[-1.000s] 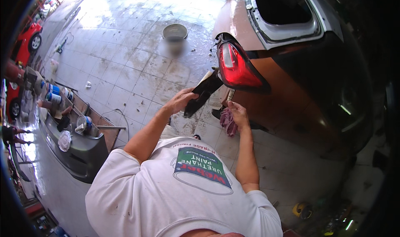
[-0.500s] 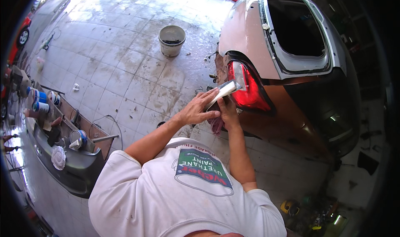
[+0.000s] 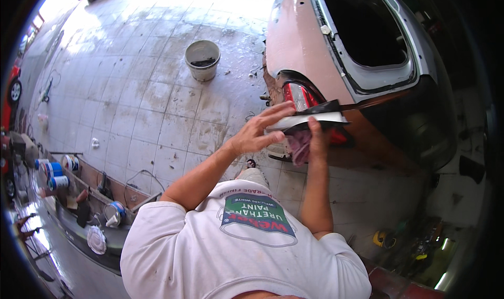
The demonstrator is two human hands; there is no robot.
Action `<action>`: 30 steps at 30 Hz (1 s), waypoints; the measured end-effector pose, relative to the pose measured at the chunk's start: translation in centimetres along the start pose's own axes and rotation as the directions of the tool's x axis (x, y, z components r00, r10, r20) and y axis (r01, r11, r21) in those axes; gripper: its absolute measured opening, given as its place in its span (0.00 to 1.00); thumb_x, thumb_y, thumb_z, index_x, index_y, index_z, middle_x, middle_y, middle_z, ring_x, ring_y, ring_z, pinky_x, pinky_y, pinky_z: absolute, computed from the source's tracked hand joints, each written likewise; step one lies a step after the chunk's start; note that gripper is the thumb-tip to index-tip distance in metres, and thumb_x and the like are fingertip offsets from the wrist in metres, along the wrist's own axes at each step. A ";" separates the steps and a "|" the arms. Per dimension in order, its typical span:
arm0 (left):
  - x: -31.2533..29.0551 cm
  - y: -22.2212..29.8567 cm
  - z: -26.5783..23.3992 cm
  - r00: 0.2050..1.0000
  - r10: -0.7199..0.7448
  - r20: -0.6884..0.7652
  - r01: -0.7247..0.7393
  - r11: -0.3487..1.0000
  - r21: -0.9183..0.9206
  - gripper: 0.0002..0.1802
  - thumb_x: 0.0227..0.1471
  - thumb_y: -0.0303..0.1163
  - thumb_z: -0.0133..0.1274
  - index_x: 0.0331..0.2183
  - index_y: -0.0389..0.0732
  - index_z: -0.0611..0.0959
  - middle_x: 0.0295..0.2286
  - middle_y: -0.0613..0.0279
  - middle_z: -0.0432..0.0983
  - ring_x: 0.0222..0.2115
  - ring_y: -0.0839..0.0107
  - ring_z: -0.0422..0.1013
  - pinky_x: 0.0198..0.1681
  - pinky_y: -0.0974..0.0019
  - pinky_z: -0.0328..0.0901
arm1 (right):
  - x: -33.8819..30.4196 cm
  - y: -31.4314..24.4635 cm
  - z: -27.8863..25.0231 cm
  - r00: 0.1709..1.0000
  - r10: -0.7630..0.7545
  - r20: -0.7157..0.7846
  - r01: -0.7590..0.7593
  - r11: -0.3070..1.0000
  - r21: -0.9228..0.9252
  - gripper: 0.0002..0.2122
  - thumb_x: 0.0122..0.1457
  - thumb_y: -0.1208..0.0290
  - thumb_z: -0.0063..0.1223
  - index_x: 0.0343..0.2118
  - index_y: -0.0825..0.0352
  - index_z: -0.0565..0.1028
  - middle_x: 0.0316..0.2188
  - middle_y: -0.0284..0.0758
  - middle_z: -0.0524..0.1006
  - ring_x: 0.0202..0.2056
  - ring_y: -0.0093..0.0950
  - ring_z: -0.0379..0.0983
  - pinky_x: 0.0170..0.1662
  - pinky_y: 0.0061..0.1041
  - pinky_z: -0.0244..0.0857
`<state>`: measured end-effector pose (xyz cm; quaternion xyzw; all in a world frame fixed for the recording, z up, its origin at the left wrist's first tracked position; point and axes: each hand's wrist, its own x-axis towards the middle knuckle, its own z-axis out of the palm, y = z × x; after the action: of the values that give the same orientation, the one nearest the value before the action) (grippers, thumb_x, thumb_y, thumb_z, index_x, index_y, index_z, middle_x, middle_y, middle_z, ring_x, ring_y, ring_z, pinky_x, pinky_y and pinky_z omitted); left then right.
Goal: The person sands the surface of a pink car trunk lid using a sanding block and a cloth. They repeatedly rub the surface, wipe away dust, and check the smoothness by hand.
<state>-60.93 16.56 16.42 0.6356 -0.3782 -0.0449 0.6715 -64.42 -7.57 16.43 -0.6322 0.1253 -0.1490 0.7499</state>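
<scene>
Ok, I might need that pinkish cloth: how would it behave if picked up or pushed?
The pinkish cloth would probably flop, since it bunches in soft folds beside the right hand. It seems unlikely to roll, given its crumpled, irregular shape.

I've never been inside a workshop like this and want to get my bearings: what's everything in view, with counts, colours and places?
Car body: 1, pink, orange-brown, grey and black, upper right
Tail light: 1, red and clear, on the car's corner, partly covered
Flat piece: 1, black and white, before the tail light
Cloth: 1, dull purple, beside the right hand
Bucket: 1, grey, on the floor
Floor: 1, pale tiles, throughout
Cans: at least 4, blue and white, left
Bumper-like panel: 1, dark grey, lower left
Vehicles: at least 2, reddish, left and top edges
Yellow-and-black item: 1, lower right, kind unclear
Shirt: 1, white, printed, bottom centre
Left hand: 1, bare, by the flat piece's left end
Right hand: 1, bare, gripping the flat piece
</scene>
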 end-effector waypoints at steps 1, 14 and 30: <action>0.7 -0.4 0.0 0.998 -0.031 -0.058 0.027 0.997 -0.067 0.46 0.64 0.62 0.54 0.69 0.38 0.70 0.69 0.45 0.62 0.72 0.48 0.55 0.73 0.49 0.49 | 1.7 -0.2 -2.1 0.998 -0.022 -0.057 0.023 1.000 0.016 0.24 0.57 0.67 0.72 0.55 0.67 0.76 0.48 0.31 0.78 0.49 0.25 0.74 0.57 0.28 0.69; 15.3 -15.3 4.2 0.883 -0.340 -0.324 0.437 0.847 0.304 0.45 0.74 0.55 0.36 0.72 0.26 0.52 0.73 0.32 0.42 0.75 0.46 0.39 0.77 0.56 0.38 | 14.6 -7.2 -10.9 0.959 -0.263 -0.101 0.259 0.965 -0.050 0.33 0.57 0.74 0.66 0.66 0.71 0.66 0.52 0.38 0.77 0.53 0.31 0.74 0.64 0.32 0.64; 35.1 -27.6 -4.4 0.866 -0.284 -0.412 0.409 0.876 0.255 0.51 0.71 0.63 0.32 0.74 0.29 0.44 0.75 0.38 0.36 0.76 0.46 0.32 0.77 0.48 0.31 | 13.9 -6.1 -14.1 0.987 -0.157 -0.030 0.152 0.980 -0.126 0.46 0.45 0.44 0.67 0.63 0.68 0.61 0.48 0.45 0.70 0.49 0.37 0.69 0.57 0.37 0.62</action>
<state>-21.87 -4.03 8.17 0.7954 -0.1278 0.0164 0.5923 -57.28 -26.72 20.06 -0.6819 0.0999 -0.2113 0.6931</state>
